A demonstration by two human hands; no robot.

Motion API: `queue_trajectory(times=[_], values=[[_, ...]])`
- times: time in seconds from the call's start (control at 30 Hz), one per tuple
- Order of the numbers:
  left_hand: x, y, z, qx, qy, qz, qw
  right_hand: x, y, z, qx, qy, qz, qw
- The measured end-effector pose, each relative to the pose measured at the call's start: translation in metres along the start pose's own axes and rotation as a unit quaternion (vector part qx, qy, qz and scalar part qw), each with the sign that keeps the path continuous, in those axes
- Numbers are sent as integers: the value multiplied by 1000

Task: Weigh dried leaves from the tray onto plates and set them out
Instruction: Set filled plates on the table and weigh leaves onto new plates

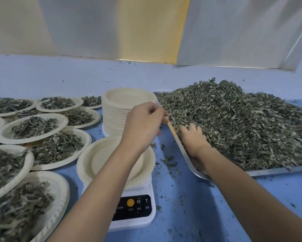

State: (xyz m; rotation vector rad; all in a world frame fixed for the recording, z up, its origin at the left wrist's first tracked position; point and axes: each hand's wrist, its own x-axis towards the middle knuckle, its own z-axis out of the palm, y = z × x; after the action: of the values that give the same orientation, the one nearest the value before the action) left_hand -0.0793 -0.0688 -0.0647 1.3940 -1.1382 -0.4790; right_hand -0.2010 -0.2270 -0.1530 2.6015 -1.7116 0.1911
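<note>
Far left: filled plates [31, 127] crowd the blue table [216, 206], some overlapping at the rims, each with a loose mound of dried leaves. Next rightward, an empty plate [101, 159] sits on the white scale [134, 212]; its display is dark or hidden by the forearm, so no reading can be taken. Behind it, a tall stack of spare plates [127, 109]. The left hand [143, 123] hangs above the gap between stack and tray, fingers curled loosely inward with thumb toward fingertips; whether it pinches anything cannot be told. The right hand [193, 138] lies palm-down inside the metal tray [177, 142] near its left rim, fingers spread and pushed into the edge of the leaf pile [242, 123], which fills most of the tray. Judgement: step in hand is gathering the first portion for the empty plate. Advice: confirm the scale is on and tared with the plate before loading; take a moderate handful, cupped, and carry it low across the short gap, since loose bits [167, 160] already litter the table there; drop into the plate's centre; finish with small pinches to reach weight rather than removing excess.
</note>
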Motion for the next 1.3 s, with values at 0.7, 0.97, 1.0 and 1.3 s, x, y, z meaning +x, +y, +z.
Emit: queue_trajectory(times=[0.7, 0.97, 1.0, 1.3], values=[[5, -10, -20, -27, 22, -65, 997, -21, -1, -67, 711, 55, 114, 692], [5, -11, -51, -143, 88, -138, 976, -53, -67, -94, 845, -50, 14, 533], [5, -12, -55, -160, 106, -142, 971, -57, -76, -94, 847, -65, 9, 528], [6, -29, -88, -159, 210, -142, 954, -75, -128, -73, 633, -117, -131, 754]])
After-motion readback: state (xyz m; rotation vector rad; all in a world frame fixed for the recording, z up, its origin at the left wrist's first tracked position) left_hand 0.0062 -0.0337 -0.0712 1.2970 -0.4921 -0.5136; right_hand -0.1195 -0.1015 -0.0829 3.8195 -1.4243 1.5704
